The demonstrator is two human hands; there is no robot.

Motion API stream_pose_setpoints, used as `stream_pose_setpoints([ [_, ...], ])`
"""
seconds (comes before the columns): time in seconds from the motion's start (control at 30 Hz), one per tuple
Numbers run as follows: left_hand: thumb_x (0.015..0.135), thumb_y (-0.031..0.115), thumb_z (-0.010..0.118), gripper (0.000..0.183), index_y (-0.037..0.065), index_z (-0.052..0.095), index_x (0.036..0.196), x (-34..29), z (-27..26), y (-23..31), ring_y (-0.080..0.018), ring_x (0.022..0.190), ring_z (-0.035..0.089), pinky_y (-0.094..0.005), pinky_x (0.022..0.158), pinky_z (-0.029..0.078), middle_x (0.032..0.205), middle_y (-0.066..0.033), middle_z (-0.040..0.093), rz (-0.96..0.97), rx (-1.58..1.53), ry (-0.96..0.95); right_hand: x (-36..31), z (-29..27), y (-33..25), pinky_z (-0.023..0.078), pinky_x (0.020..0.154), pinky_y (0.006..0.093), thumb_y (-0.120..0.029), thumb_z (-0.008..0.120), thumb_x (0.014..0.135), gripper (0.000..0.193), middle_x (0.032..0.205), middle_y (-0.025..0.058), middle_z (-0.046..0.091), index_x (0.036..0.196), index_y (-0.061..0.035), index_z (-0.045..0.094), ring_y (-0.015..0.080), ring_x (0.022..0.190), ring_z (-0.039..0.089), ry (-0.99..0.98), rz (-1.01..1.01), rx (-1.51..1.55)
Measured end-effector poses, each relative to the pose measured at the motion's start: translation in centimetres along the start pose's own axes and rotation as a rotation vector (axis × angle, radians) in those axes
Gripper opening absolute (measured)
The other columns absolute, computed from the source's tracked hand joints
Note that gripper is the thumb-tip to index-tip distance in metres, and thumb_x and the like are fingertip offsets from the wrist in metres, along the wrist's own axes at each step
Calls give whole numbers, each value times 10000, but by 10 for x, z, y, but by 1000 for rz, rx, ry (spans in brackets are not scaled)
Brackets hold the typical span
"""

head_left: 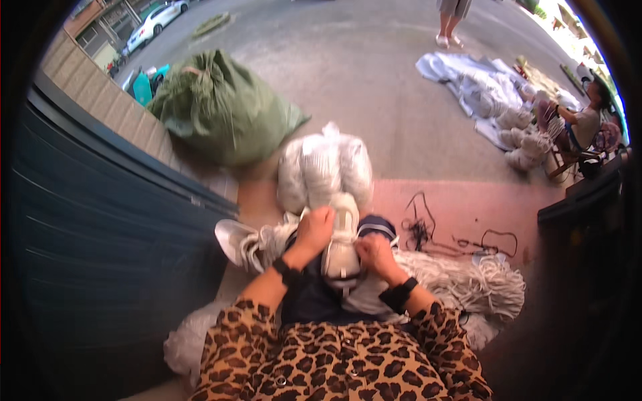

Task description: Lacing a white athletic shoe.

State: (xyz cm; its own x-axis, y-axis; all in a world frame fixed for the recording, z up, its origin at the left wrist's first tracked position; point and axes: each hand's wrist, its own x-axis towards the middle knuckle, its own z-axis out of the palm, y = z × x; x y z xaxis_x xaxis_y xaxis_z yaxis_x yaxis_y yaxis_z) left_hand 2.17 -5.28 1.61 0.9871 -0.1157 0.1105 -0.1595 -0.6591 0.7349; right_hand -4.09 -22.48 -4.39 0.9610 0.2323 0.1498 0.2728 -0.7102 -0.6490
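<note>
A cream shoe [342, 261] rests on my lap between my hands, its laces [344, 235] crossing over the top. My left hand [315, 230] is closed at the shoe's left side, fingers pinched on the shoelace. On the other side my right hand [376, 254] is also closed, pulled slightly away with a lace end in its fingers; the fingertips are partly hidden. Beside my left knee lies a white shoe-like piece [235, 242] with loose laces around it. A thick bundle of white laces [478, 284] spreads to the right of my lap.
A clear bag of white bundles [324, 170] stands just ahead, with a large green sack [224, 113] behind it. Black cords [461, 240] lie on the reddish floor. A dark blue door [114, 254] borders the left. At far right a person [582, 123] sits beside white bundles [515, 120].
</note>
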Motion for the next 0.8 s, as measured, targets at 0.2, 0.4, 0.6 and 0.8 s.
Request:
stream_pose_setpoints([
  [0.2, 822, 127, 460, 187, -6, 590, 843, 37, 31, 13, -117, 375, 503, -248, 320, 393, 713, -64, 591, -403, -305, -683, -3, -2, -4, 415, 598, 419, -148, 577, 729, 104, 731, 102, 597, 760, -79, 649, 301, 712, 545, 115, 46, 119],
  [0.4, 777, 134, 538, 143, 1, 589, 797, 43, 64, 4, -93, 360, 461, -234, 327, 358, 628, -54, 579, -375, -261, -969, -2, -5, -5, 407, 621, 407, -143, 571, 731, 96, 727, 104, 590, 743, -71, 633, 288, 719, 550, 72, 65, 172],
  [0.6, 729, 123, 665, 237, 18, 567, 918, 47, 54, 2, -85, 383, 474, -222, 331, 356, 627, -41, 578, -267, -485, -823, 3, -6, -11, 408, 588, 381, -170, 520, 726, 116, 687, 66, 554, 814, -105, 560, 244, 693, 556, -68, -145, -314],
  [0.8, 767, 118, 648, 267, 25, 540, 992, 54, 19, 18, -47, 398, 435, -186, 347, 307, 564, 17, 514, -483, -582, -764, 13, -19, -25, 350, 634, 332, -175, 478, 743, 119, 796, 44, 529, 800, -107, 557, 191, 791, 497, -82, -323, -509],
])
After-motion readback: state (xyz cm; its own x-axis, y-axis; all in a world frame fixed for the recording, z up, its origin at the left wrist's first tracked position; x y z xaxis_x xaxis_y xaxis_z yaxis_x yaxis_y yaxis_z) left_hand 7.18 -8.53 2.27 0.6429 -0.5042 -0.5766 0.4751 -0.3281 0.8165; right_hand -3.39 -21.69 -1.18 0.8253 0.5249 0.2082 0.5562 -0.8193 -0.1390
